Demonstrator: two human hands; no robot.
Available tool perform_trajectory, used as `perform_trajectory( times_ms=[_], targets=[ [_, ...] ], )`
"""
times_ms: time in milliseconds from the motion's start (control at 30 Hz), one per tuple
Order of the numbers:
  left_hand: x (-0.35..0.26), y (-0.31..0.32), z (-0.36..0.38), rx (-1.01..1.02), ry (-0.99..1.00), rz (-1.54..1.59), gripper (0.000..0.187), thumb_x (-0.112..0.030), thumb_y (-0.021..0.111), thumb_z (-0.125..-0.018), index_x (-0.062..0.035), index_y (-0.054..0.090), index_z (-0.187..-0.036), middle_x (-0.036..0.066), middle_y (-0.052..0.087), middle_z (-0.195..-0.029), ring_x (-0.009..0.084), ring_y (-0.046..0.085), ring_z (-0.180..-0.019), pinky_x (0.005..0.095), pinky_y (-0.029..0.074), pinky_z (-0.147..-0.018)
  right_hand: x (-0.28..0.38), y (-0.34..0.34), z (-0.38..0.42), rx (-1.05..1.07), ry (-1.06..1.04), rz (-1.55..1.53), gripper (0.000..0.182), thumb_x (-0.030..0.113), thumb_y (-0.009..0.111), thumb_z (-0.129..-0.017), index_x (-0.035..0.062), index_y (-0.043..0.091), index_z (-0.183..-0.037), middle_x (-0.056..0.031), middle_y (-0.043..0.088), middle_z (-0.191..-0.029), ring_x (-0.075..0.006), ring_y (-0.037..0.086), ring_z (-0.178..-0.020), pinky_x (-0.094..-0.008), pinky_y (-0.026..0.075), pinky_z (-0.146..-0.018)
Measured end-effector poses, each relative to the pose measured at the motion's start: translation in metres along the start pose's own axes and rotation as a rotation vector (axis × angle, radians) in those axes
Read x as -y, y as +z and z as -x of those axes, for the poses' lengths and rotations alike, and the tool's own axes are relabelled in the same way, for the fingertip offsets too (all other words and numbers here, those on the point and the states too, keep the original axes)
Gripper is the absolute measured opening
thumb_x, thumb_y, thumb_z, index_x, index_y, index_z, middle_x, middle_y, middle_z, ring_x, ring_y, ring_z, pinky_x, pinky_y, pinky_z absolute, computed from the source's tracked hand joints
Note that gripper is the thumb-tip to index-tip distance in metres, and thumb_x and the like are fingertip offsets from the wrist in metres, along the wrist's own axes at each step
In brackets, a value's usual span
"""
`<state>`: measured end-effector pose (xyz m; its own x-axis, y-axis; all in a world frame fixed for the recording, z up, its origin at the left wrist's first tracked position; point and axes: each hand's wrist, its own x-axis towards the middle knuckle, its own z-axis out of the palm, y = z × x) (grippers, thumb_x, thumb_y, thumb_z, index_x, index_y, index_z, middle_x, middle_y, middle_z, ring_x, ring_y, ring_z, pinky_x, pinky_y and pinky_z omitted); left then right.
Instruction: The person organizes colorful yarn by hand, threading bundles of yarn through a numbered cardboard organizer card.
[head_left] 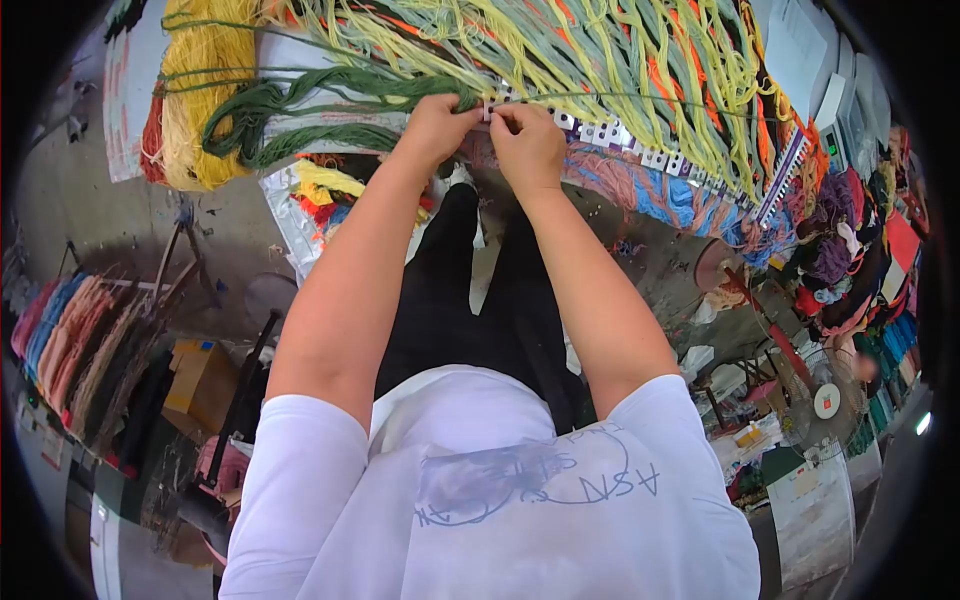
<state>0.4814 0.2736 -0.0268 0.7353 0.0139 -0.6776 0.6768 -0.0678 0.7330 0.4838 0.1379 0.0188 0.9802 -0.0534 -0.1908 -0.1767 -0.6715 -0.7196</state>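
At the table's near edge, my left hand [438,128] is closed, its fingertips gripping dark green yarn [340,82] that trails off to the left in a looped hank. Close beside it, my right hand [530,148] is pinched at the end of a white and purple strip of cards with holes [595,132]. What lies between the right fingertips is too small to make out. A single green strand runs rightward above that hand, over the light green, grey and orange yarns [620,60] spread behind the strip.
A thick yellow yarn hank [208,95] hangs over the table's left side. Pink and blue yarn [650,190] hangs below the card strip. To the right stand a device with a small green display [832,145] and a fan [826,400]. Coloured hanks [75,335] hang on a rack at left.
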Motion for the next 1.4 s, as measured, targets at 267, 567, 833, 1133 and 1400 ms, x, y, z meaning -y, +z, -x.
perform_trajectory(
  times_ms=[267, 567, 833, 1133, 1400],
  targets=[
    [-0.012, 0.001, 0.002, -0.179, 0.170, -0.325, 0.032, -0.027, 0.063, -0.075, 0.0013, 0.064, -0.090, 0.015, 0.063, -0.072, 0.0194, 0.059, -0.063, 0.0328, 0.046, -0.060, -0.007, -0.010, 0.007, 0.090, -0.047, -0.095, 0.018, 0.013, 0.064, -0.075, 0.0087, 0.069, -0.092, -0.0080, 0.063, -0.088, -0.0280, 0.062, -0.077, -0.0343, 0.050, -0.069],
    [-0.040, -0.072, 0.049, 0.209, 0.073, 1.003, 0.012, -0.013, 0.044, -0.086, -0.0030, 0.051, -0.083, 0.013, 0.063, -0.082, 0.0255, 0.059, -0.093, 0.0372, 0.039, -0.092, -0.003, -0.039, -0.020, 0.089, -0.350, 0.553, 0.012, 0.015, 0.065, -0.069, 0.0120, 0.064, -0.081, -0.0040, 0.055, -0.086, -0.0245, 0.056, -0.090, -0.0376, 0.048, -0.070],
    [-0.062, -0.032, 0.040, 0.311, 0.102, 0.568, 0.018, -0.003, 0.059, -0.083, -0.0071, 0.049, -0.098, 0.011, 0.061, -0.098, 0.0126, 0.061, -0.064, 0.0300, 0.050, -0.073, 0.026, -0.049, -0.015, 0.162, -0.447, 0.204, 0.014, 0.010, 0.061, -0.076, 0.0087, 0.056, -0.089, -0.0096, 0.060, -0.084, -0.0292, 0.059, -0.079, -0.0388, 0.047, -0.065],
    [-0.063, -0.095, 0.029, -0.008, 0.135, 0.453, 0.012, -0.006, 0.061, -0.078, -0.0058, 0.049, -0.078, 0.000, 0.048, -0.066, 0.0108, 0.046, -0.056, 0.0234, 0.038, -0.054, -0.028, -0.021, -0.033, 0.292, -0.270, 0.174, 0.016, 0.011, 0.054, -0.081, 0.0075, 0.051, -0.097, -0.0145, 0.058, -0.094, -0.0368, 0.056, -0.088, -0.0447, 0.046, -0.076],
    [-0.147, -0.250, 0.060, -0.247, 0.403, 0.705, 0.012, 0.001, 0.053, -0.085, -0.0078, 0.046, -0.082, 0.018, 0.061, -0.110, 0.0092, 0.040, -0.053, 0.0242, 0.038, -0.052, -0.021, -0.014, -0.028, 0.249, -0.173, 0.189, 0.018, 0.010, 0.054, -0.081, 0.0052, 0.051, -0.099, -0.0164, 0.055, -0.100, -0.0373, 0.055, -0.092, -0.0455, 0.046, -0.078]
  ],
)
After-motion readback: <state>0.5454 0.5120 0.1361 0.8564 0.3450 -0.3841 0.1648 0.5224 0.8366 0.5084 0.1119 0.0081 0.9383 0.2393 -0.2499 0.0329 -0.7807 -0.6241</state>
